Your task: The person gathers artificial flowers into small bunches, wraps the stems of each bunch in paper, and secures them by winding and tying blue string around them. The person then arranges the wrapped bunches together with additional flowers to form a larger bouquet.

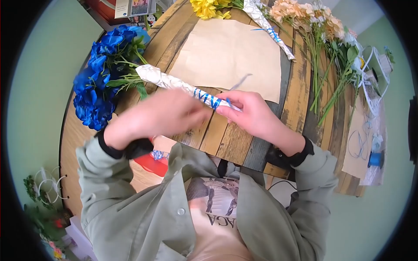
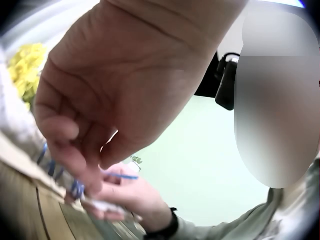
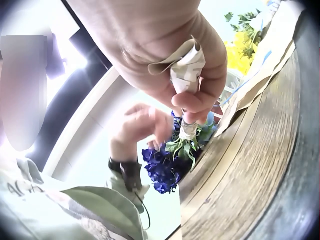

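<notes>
A bouquet of blue artificial flowers (image 1: 98,78) has its stems rolled in white patterned paper (image 1: 159,78). Blue ribbon (image 1: 208,98) winds round this wrap in several turns. My right hand (image 1: 252,111) grips the narrow end of the wrap, thumb on the near side; the folded paper end (image 3: 187,70) sticks out of its grasp in the right wrist view. A loose ribbon tail (image 1: 240,81) rises beside that hand. My left hand (image 1: 167,113), blurred, hovers over the middle of the wrap with bent fingers (image 2: 70,155); I cannot tell whether they pinch ribbon.
A sheet of brown paper (image 1: 226,52) covers the middle of the wooden table (image 1: 235,143). Yellow flowers (image 1: 210,8) and another wrapped bundle (image 1: 263,24) lie beyond it. Peach flowers (image 1: 305,17) with long stems lie to the right, near a blue ribbon spool (image 1: 375,159).
</notes>
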`<control>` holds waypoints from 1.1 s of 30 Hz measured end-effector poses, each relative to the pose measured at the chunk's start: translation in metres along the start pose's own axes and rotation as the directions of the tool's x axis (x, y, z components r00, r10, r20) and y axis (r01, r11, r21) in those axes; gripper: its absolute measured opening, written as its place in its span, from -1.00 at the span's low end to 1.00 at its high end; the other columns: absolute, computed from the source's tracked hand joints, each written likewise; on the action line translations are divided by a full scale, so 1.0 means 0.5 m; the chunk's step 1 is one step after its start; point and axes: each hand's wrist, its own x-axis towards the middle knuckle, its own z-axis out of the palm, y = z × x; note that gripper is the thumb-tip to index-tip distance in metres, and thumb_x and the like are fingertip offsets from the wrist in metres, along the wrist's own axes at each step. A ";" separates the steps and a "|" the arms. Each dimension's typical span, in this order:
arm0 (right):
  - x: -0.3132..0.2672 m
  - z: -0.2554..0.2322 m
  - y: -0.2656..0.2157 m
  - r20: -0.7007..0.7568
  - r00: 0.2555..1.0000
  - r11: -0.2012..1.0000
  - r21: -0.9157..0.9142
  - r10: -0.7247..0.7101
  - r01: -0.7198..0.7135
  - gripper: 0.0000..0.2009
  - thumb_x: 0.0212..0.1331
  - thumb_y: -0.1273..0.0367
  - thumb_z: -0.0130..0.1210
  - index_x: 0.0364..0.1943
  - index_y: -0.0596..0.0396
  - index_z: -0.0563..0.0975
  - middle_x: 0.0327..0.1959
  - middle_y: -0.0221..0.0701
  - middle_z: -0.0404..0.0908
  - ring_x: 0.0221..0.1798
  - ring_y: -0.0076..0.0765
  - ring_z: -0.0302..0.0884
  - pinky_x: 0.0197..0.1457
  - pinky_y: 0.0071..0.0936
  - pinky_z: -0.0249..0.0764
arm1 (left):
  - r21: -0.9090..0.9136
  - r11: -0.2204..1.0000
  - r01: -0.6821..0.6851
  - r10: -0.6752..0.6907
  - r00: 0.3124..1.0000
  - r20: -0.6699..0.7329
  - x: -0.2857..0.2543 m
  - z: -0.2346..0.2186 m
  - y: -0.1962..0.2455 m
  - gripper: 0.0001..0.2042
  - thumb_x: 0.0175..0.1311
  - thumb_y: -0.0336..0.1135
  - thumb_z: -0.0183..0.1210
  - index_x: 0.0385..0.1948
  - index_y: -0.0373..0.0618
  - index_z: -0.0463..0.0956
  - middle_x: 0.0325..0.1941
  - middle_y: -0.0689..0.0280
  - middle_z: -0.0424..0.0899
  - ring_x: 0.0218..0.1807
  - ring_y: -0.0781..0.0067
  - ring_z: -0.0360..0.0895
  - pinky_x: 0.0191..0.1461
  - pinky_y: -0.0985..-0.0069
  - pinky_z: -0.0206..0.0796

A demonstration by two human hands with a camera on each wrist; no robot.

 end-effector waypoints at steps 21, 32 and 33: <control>0.039 -0.037 0.052 0.250 0.958 0.985 0.068 0.139 -0.160 -0.67 0.33 0.19 -0.05 -0.33 0.22 0.57 -0.65 -0.45 0.46 -0.61 -0.63 0.34 -0.52 -0.65 0.27 | -0.383 0.920 -0.083 0.002 0.978 -0.208 -0.048 0.137 -0.034 -0.87 0.26 -0.35 0.03 -0.42 -0.19 0.37 -0.47 0.33 0.39 -0.37 0.43 0.37 -0.31 0.46 0.24; 0.052 -0.042 0.087 0.129 0.984 0.955 -0.256 -0.121 0.151 -0.76 0.21 0.31 0.05 -0.45 0.22 0.55 -0.72 -0.27 0.39 -0.66 -0.43 0.26 -0.54 -0.44 0.20 | -0.098 0.889 -0.447 0.361 0.816 -0.452 -0.012 0.127 -0.025 -0.93 0.15 -0.46 0.08 -0.42 -0.23 0.37 -0.39 0.18 0.45 -0.25 0.14 0.43 -0.19 0.37 0.29; 0.055 -0.042 0.088 0.104 0.983 0.923 -0.339 -0.154 0.181 -0.77 0.20 0.30 0.06 -0.46 0.20 0.56 -0.71 -0.25 0.41 -0.67 -0.36 0.29 -0.54 -0.43 0.22 | -0.098 0.889 -0.447 0.362 0.818 -0.447 -0.010 0.128 -0.025 -0.93 0.15 -0.46 0.08 -0.42 -0.23 0.37 -0.39 0.18 0.45 -0.25 0.14 0.43 -0.19 0.37 0.29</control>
